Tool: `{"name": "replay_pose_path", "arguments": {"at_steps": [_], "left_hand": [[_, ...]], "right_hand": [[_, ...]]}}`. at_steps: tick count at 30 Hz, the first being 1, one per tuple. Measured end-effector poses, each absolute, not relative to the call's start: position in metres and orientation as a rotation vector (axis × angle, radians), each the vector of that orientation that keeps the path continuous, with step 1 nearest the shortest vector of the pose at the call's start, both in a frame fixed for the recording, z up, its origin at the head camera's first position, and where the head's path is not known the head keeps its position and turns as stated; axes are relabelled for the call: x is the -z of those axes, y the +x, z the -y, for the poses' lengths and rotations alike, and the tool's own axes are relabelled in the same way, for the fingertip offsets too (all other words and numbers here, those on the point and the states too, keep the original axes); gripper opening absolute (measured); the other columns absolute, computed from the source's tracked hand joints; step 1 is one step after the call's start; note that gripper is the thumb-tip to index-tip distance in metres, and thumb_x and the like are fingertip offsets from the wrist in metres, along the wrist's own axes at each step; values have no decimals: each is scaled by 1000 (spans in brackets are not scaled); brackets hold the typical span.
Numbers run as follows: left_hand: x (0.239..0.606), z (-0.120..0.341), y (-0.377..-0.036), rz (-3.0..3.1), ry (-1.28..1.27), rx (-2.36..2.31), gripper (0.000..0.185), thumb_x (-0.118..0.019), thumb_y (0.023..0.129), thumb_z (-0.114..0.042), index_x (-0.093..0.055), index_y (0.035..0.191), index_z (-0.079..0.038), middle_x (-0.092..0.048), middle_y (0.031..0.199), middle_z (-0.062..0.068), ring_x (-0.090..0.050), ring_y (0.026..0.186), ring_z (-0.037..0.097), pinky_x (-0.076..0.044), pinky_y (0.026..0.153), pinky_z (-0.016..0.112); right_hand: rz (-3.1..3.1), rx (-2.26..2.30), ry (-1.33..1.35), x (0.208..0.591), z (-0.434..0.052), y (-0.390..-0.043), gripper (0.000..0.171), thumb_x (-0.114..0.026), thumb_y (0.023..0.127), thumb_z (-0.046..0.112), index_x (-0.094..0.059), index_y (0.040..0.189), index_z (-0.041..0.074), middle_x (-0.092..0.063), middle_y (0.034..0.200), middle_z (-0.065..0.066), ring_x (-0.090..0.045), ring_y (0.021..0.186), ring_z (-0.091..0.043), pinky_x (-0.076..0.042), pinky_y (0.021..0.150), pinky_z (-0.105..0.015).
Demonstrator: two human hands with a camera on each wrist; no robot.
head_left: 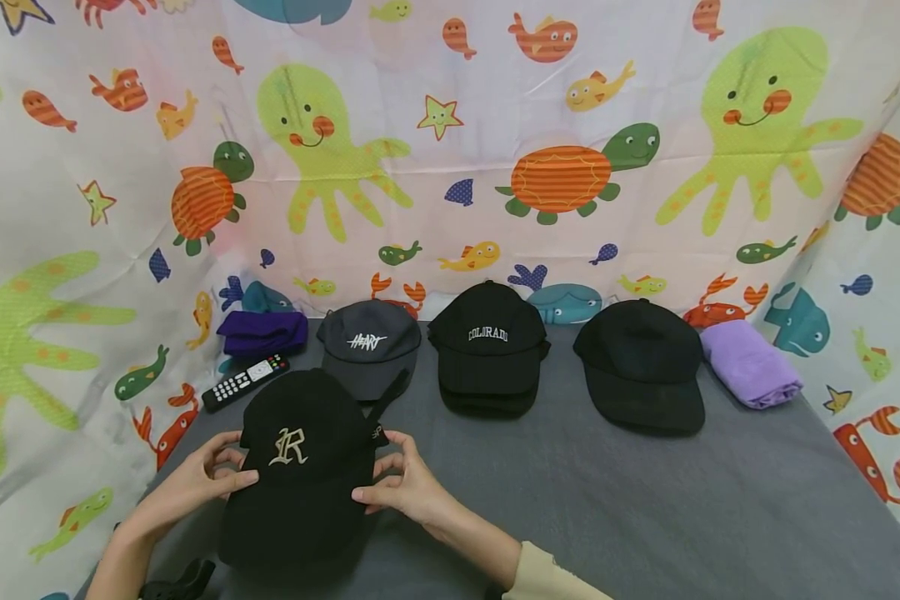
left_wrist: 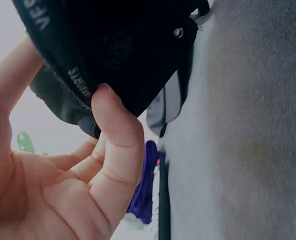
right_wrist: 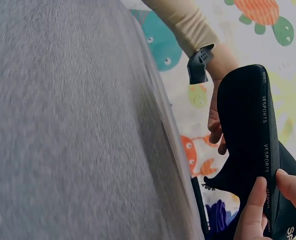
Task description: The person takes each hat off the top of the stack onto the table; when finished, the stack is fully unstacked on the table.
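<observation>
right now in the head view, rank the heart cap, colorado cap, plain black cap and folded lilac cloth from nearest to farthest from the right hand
Measured from the right hand, which grips the cap with the R:
1. HEART cap, back row, just behind the hand.
2. COLORADO cap, back row, middle.
3. Plain black cap, back row, further right.
4. Folded lilac cloth, far right end.

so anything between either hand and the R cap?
Nothing visible. The left hand and right hand both already grip the black R cap by its sides; the other caps stand behind it, apart.
</observation>
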State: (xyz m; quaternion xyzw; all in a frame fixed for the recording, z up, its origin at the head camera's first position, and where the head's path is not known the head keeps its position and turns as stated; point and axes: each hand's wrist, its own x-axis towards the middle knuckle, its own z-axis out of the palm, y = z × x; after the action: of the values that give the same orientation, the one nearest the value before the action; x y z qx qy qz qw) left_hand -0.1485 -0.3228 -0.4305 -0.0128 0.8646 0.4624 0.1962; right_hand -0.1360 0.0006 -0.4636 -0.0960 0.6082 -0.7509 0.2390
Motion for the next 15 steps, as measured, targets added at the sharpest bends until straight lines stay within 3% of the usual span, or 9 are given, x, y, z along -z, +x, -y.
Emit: {"name": "replay_pose_path", "arguments": {"at_steps": [7,15], "left_hand": [[426,334,-135,-2411,-55,-1279,80,-59,91,-31,-8,145,0,-48,116,17,-55,69,17,-46,65,34],[417,349,-121,-2396,-104,-1245,77,-56,93,-30,-7,143,3,-47,116,16,-56,70,16,-45,63,33]], "right_hand": [[-1603,2030,-268,462,9,-126,84,-74,78,11,-17,140,14,-52,100,-5,-65,65,-15,-54,76,-33],[-1474,2031,-243,458,22,-117,85,-73,79,6,-16,141,13,-51,101,-6,-66,65,-14,-54,78,-34]]}}
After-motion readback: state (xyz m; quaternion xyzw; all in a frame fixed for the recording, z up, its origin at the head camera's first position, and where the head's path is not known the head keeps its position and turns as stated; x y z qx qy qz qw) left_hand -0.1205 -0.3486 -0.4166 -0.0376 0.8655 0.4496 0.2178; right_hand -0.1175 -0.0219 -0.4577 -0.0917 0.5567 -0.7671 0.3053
